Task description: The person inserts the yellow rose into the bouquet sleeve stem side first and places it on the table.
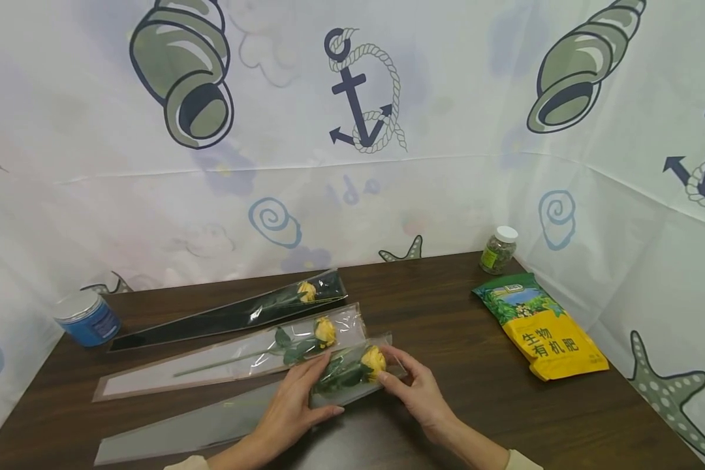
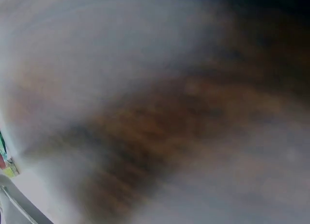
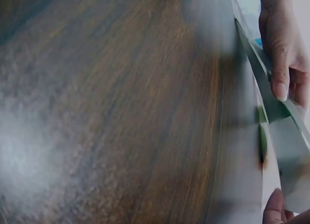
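A grey, clear-fronted flower sleeve (image 1: pixel 235 408) with a yellow rose (image 1: pixel 373 361) at its wide end is held slightly tilted at the front of the table. My left hand (image 1: pixel 296 399) grips this sleeve around its middle, below the rose; the right wrist view shows that thumb (image 3: pixel 281 81) over the sleeve's edge. With thumb and fingers, my right hand (image 1: pixel 416 386) pinches the sleeve's wide end beside the bloom. Behind it lie a white sleeve (image 1: pixel 147 380) and a black sleeve (image 1: pixel 194 324), each with a yellow rose. The left wrist view is too blurred to read.
A blue jar (image 1: pixel 88 320) with a pale lid stands at the left table edge. To the right lie a yellow and green fertiliser bag (image 1: pixel 543 329) and, behind it, a small white-capped jar (image 1: pixel 498 251). Patterned cloth (image 1: pixel 458 170) hangs along the back and sides.
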The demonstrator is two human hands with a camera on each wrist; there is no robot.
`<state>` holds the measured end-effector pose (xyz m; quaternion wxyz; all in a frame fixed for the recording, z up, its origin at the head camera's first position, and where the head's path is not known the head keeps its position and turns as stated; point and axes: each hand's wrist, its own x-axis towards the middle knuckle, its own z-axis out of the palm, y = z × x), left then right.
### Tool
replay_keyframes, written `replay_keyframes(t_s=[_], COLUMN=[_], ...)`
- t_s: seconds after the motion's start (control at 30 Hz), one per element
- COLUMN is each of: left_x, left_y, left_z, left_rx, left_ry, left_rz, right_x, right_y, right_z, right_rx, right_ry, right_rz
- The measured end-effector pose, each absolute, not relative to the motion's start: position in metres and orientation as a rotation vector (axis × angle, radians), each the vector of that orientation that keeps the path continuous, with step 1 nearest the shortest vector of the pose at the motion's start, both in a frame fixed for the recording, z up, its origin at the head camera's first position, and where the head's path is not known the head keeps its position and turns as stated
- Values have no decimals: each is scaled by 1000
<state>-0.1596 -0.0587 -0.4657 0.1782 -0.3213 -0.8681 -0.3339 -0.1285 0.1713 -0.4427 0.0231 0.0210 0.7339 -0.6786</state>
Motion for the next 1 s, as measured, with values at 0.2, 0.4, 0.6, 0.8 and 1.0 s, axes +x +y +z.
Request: replay_keyframes(t_s=[0.2, 0.4, 0.6, 0.8, 1.0], left_x=[-158, -157, -155, -153, -156], left_y=[-59, -60, -64, -67, -70], left_z=[-466, -467, -468, -470, -469], left_rx=[-906, -892, -903, -960, -983], left_ry=[-2456, -2462, -2507, -2522, -2524], left_rz=[-938, -937, -945, -916, -842], right_x=[-129, -128, -130, -135, -136], right_y=[170, 176, 185, 187, 184], right_z=[-441, -440, -441, -439, -439], right_rx=[74, -6, -34, -123, -209], right_ry=[2217, 2086, 1965, 1969, 2104], right_rz=[-2178, -2038, -1891, -1713, -1661])
